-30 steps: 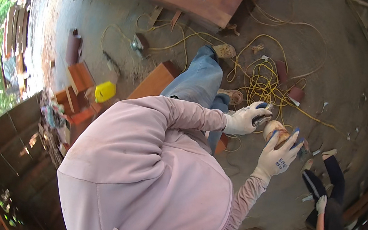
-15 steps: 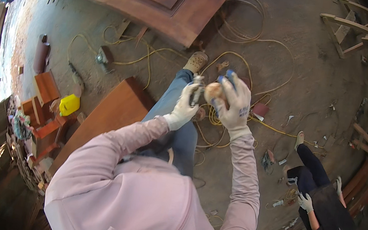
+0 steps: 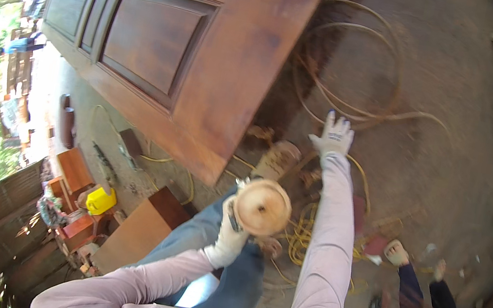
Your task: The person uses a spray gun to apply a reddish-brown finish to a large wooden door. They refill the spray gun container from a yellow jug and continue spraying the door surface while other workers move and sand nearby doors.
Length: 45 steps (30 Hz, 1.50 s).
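My left hand (image 3: 228, 235), in a white glove, is closed around the handle of a spray gun. A round beige cup lid (image 3: 262, 208) with a dark spot at its centre tops the spray gun and hides most of its body. My right hand (image 3: 333, 135), gloved in white with blue fingertips, reaches out ahead, open with its fingers apart. Nothing is in it. It is over the floor near a loop of pale hose (image 3: 355, 116). To the left of my right hand lies a large brown panelled door (image 3: 218, 85), raised off the floor.
Yellow hose (image 3: 300, 243) lies tangled beside my legs. Left are a wooden box-like piece (image 3: 137, 233), a yellow jug (image 3: 100, 200) and a sander-like tool (image 3: 130, 145). Another person's dark-clothed legs (image 3: 413, 303) are at the lower right.
My right hand has left the round cup and stretched forward, opening. My left hand keeps hold of the spray gun, now lower in view. The view has shifted closer to the door.
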{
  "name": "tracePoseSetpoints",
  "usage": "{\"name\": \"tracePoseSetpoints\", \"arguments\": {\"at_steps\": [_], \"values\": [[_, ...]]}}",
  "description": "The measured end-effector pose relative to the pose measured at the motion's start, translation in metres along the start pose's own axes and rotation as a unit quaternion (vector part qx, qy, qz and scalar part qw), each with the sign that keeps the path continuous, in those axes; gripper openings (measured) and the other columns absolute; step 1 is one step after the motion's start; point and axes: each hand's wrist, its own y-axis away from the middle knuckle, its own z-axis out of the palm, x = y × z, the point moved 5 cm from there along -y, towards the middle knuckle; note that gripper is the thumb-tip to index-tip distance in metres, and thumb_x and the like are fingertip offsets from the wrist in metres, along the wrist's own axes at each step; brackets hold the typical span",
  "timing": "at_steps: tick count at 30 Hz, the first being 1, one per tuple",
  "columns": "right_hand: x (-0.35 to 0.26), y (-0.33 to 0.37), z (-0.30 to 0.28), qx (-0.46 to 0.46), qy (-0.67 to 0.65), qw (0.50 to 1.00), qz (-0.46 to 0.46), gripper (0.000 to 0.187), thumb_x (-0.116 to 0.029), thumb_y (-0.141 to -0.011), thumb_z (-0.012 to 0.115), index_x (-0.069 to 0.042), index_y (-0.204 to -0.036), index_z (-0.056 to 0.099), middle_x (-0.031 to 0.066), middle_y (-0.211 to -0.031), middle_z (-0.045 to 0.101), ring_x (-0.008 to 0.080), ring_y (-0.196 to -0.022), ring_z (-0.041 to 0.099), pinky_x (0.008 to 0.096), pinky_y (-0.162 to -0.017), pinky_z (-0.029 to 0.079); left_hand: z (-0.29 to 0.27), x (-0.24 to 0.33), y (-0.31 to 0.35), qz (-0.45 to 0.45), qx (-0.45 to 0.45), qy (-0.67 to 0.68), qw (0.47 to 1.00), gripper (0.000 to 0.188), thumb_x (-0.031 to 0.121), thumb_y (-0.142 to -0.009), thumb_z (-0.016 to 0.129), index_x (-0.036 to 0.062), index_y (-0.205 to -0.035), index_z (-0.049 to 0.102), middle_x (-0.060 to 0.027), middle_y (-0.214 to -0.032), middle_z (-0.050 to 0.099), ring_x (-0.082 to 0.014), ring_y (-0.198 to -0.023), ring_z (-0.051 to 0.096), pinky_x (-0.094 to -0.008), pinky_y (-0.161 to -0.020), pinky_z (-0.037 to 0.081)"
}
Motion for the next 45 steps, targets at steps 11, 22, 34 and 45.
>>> {"name": "tracePoseSetpoints", "arguments": {"at_steps": [11,22,34,45], "values": [[-0.002,-0.092,0.129,0.111,0.050,0.990,-0.077,0.068,-0.038,-0.083,0.072,-0.017,-0.142,0.047,0.0173,-0.117,0.066,0.0330,-0.105,0.065,0.0504,-0.091,0.047,0.013,0.003,-0.023,-0.102,0.045,-0.019,0.994,0.070,0.005,-0.083,0.075,0.0061,-0.141,0.035,-0.0101,-0.134,0.047,-0.0208,-0.126,0.045,-0.0350,-0.109,0.036],[0.047,0.276,0.003,0.198,-0.599,0.775,-0.033,0.034,-0.019,-0.100,0.061,-0.002,-0.129,0.062,0.0065,-0.087,0.070,0.0086,-0.066,0.058,0.0242,-0.063,0.047,0.015,0.010,-0.005,-0.014,0.018,0.007,1.000,0.076,-0.010,-0.080,0.063,0.0072,-0.147,0.031,-0.0099,-0.135,0.044,-0.0209,-0.128,0.044,-0.0334,-0.109,0.038],[0.054,0.575,-0.116,0.075,-0.835,0.541,0.072,0.037,-0.034,-0.102,0.060,-0.002,-0.117,0.066,-0.0063,-0.058,0.044,0.0026,-0.044,0.036,0.0215,-0.041,0.026,0.065,0.110,0.150,-0.043,-0.159,0.191,0.968,0.060,-0.009,-0.089,0.059,0.0137,-0.139,0.033,-0.0102,-0.122,0.054,-0.0205,-0.099,0.066,-0.0330,-0.083,0.061],[0.003,0.722,-0.131,0.098,-0.882,0.458,0.055,0.032,-0.033,-0.102,0.059,-0.004,-0.111,0.069,-0.0048,-0.067,0.054,0.0051,-0.054,0.049,0.0220,-0.048,0.038,0.046,0.270,0.290,-0.107,-0.155,0.239,0.952,0.068,-0.003,-0.081,0.070,0.0162,-0.136,0.035,-0.0061,-0.096,0.060,-0.0148,-0.064,0.059,-0.0276,-0.047,0.046]]}}
